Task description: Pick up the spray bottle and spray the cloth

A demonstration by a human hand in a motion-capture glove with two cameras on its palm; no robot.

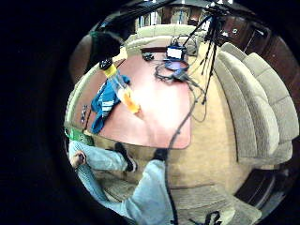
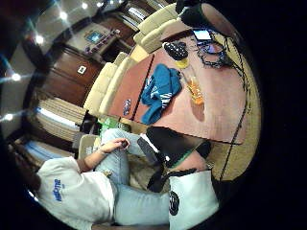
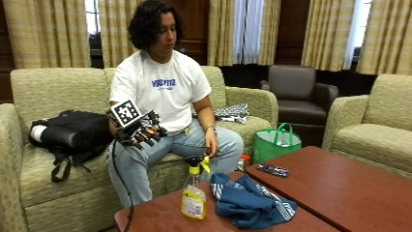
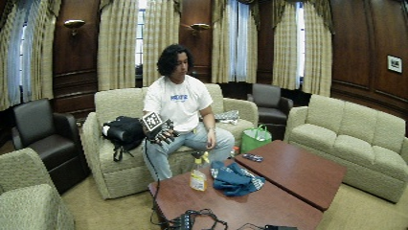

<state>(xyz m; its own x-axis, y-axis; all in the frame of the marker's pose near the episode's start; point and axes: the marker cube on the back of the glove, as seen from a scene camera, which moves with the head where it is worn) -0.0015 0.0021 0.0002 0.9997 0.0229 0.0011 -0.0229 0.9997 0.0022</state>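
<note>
Standing upright on the desk (image 3: 334, 186) near its front corner, the spray bottle (image 3: 194, 191) is seen with its long axis vertical, its black trigger head on top and its yellow lever turned toward the blue cloth (image 3: 250, 203). The cloth is crumpled in a heap just beside the bottle, on the side away from the desk's corner. The gloved right hand (image 3: 140, 131) is raised in front of the seated person's chest, well apart from the bottle, its fingers loosely curled and nothing held. The bare hand (image 3: 210, 148) is rested on the thigh.
</note>
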